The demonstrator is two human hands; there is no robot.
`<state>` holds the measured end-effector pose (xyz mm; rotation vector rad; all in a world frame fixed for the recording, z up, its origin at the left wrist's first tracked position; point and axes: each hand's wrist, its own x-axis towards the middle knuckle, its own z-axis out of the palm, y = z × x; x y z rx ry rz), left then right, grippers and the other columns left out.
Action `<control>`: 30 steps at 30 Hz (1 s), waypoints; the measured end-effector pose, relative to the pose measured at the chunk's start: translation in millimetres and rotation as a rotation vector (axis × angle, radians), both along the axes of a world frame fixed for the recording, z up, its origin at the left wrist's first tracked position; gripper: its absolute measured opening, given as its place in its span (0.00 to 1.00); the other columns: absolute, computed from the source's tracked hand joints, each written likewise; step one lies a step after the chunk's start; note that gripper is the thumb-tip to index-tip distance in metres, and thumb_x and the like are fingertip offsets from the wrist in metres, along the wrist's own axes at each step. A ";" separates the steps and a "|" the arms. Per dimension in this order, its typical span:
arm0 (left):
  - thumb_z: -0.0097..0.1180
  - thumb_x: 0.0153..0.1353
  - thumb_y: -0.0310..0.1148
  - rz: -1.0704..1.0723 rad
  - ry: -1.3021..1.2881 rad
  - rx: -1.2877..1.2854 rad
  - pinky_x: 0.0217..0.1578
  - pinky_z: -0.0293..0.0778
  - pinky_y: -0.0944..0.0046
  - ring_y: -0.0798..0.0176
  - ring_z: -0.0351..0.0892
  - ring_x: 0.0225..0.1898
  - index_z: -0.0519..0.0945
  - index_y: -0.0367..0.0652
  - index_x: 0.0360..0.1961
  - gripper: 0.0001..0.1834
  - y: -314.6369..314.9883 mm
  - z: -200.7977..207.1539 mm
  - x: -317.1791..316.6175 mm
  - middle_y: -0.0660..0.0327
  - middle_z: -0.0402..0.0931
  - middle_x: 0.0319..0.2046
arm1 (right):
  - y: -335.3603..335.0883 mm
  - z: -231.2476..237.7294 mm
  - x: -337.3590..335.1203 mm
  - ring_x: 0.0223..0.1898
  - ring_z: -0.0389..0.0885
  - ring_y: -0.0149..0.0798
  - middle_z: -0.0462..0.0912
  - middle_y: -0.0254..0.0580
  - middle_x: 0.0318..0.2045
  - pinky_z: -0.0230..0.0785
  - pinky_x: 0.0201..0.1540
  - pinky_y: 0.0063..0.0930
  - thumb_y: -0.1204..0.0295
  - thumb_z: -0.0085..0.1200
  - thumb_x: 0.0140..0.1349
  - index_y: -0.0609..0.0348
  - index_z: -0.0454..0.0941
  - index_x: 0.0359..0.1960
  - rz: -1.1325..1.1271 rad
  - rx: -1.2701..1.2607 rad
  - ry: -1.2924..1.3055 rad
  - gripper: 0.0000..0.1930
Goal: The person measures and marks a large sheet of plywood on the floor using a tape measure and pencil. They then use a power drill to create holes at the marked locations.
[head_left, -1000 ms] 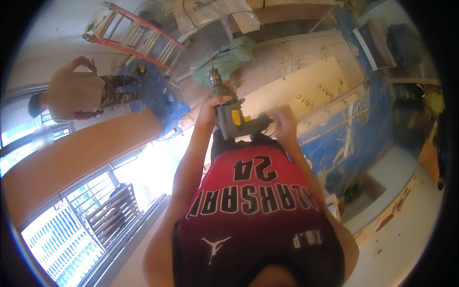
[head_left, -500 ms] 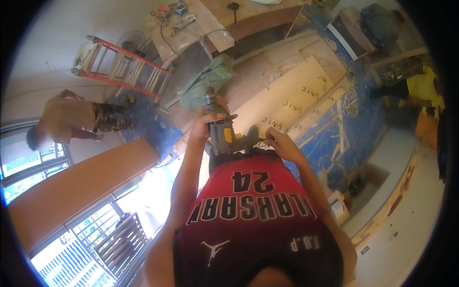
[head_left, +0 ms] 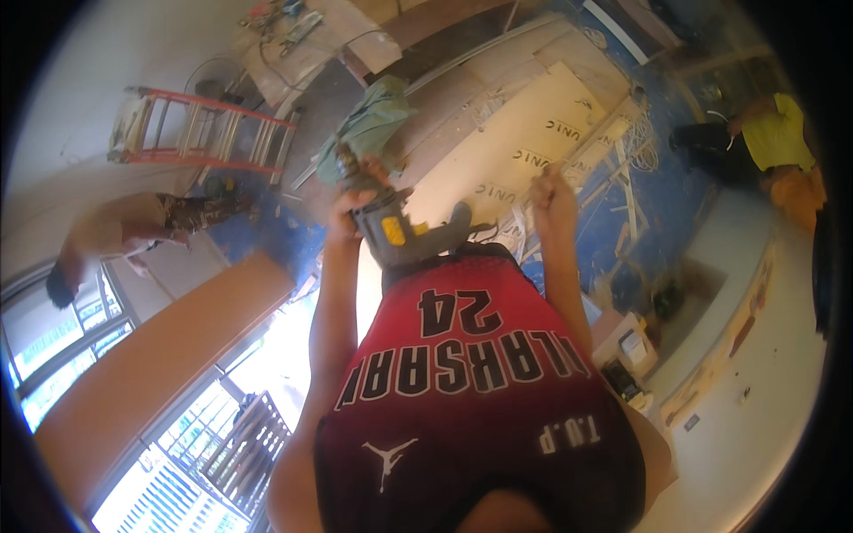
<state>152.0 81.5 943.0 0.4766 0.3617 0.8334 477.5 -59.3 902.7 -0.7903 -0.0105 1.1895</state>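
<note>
A dark grey power drill (head_left: 380,233) with a yellow patch is held in front of my waist, its chuck pointing up and away from me. My left hand (head_left: 348,211) is wrapped round the front of its body, just behind the chuck. The drill's pistol grip (head_left: 455,222) points right, and a dark cord hangs near its end. My right hand (head_left: 553,194) is raised to the right, apart from the drill, over the printed board (head_left: 511,147). Its fingers are curled together; whatever may be in them is too small to make out.
A green sack (head_left: 369,124) lies ahead, beyond the drill. An orange stepladder (head_left: 200,133) leans at far left near a bending person (head_left: 124,222). Another person in yellow (head_left: 775,138) is at right. Wood strips and coiled cord (head_left: 641,147) lie on the blue floor; a worktable (head_left: 355,40) stands behind.
My right hand has moved off the drill's grip end, up and to the right. My left hand has shifted left with the drill, which now tilts. The person at left bends lower.
</note>
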 end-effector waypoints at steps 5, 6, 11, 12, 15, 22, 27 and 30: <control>0.62 0.48 0.29 0.011 0.183 0.005 0.56 0.78 0.36 0.56 0.80 0.41 0.69 0.41 0.54 0.29 -10.4 -8.0 -14.1 0.56 0.73 0.39 | 20.5 72.4 21.0 0.25 0.66 0.25 0.72 0.31 0.25 0.64 0.27 0.20 0.73 0.50 0.73 0.59 0.73 0.43 0.076 -0.149 -0.709 0.04; 0.62 0.47 0.28 0.019 0.259 -0.018 0.56 0.78 0.38 0.54 0.80 0.41 0.69 0.40 0.54 0.29 -11.5 -0.2 -14.2 0.55 0.74 0.40 | 23.7 79.3 6.7 0.26 0.70 0.26 0.75 0.33 0.27 0.67 0.29 0.21 0.73 0.50 0.73 0.60 0.73 0.44 0.158 -0.122 -0.788 0.04; 0.65 0.54 0.29 0.047 0.306 0.042 0.51 0.80 0.51 0.56 0.81 0.40 0.72 0.38 0.52 0.25 -9.0 20.7 11.8 0.56 0.76 0.40 | 51.7 118.4 -67.7 0.36 0.85 0.33 0.85 0.46 0.35 0.76 0.38 0.25 0.74 0.54 0.71 0.65 0.74 0.46 0.487 0.045 -1.027 0.07; 0.67 0.55 0.30 0.034 0.325 0.082 0.50 0.80 0.54 0.57 0.82 0.41 0.72 0.37 0.52 0.25 -8.0 18.8 16.6 0.56 0.77 0.40 | 59.5 126.6 -81.7 0.36 0.85 0.33 0.86 0.46 0.34 0.77 0.38 0.26 0.74 0.54 0.70 0.66 0.75 0.45 0.450 0.084 -1.141 0.07; 0.73 0.55 0.38 0.065 0.298 0.122 0.47 0.79 0.58 0.59 0.81 0.42 0.73 0.35 0.52 0.29 -11.2 25.4 31.4 0.56 0.79 0.41 | 81.1 146.2 -111.3 0.34 0.87 0.33 0.86 0.46 0.31 0.78 0.37 0.27 0.74 0.57 0.69 0.68 0.78 0.42 0.376 0.133 -1.318 0.07; 0.69 0.58 0.56 0.097 0.441 0.414 0.49 0.74 0.62 0.59 0.75 0.51 0.80 0.30 0.47 0.35 -12.5 24.1 45.7 0.57 0.72 0.50 | 95.6 147.8 -117.5 0.29 0.86 0.31 0.86 0.41 0.25 0.77 0.34 0.25 0.73 0.59 0.67 0.67 0.80 0.40 0.394 0.064 -1.082 0.08; 0.50 0.72 0.56 0.203 0.662 0.567 0.52 0.69 0.63 0.61 0.71 0.51 0.80 0.29 0.47 0.32 -17.2 31.0 68.3 0.58 0.68 0.49 | 95.5 141.5 -129.1 0.28 0.88 0.35 0.86 0.43 0.26 0.77 0.33 0.26 0.73 0.61 0.65 0.65 0.80 0.39 0.149 0.066 -1.339 0.07; 0.44 0.76 0.51 0.211 0.644 0.404 0.52 0.67 0.63 0.62 0.70 0.49 0.80 0.30 0.49 0.29 -27.5 42.5 82.4 0.60 0.67 0.47 | 89.4 137.7 -127.5 0.28 0.88 0.38 0.86 0.45 0.26 0.77 0.32 0.28 0.73 0.62 0.65 0.64 0.79 0.37 0.131 -0.014 -1.316 0.07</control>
